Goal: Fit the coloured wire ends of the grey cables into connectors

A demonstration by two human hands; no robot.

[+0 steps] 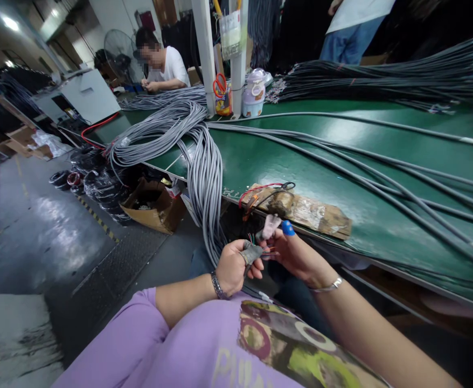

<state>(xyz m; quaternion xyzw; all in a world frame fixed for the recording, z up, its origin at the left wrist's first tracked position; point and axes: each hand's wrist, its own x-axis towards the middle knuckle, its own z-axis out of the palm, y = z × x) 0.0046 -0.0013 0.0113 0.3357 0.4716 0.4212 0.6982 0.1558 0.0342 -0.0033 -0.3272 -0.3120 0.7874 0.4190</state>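
Observation:
In front of my body, my left hand (231, 265) is closed around the end of a cable, with a grey cover on its thumb. Thin coloured wires (251, 237) fan out above that thumb, and more reach across toward my other hand. My right hand (293, 254) is close beside it, a blue cover on one digit and a pale pink cover on another. Its fingers are bent in at the thin wires; the exact grip is partly hidden. Just beyond both hands, a wooden board (313, 213) with a brown lump and red and black leads lies on the bench edge.
Grey cables (208, 178) hang over the edge of the green bench (252, 156), and others run right. Black cable bundles (366, 78) lie at the back. A post (237, 59) and a lilac cup (254, 94) stand mid-bench. A cardboard box (151, 207) is on the floor.

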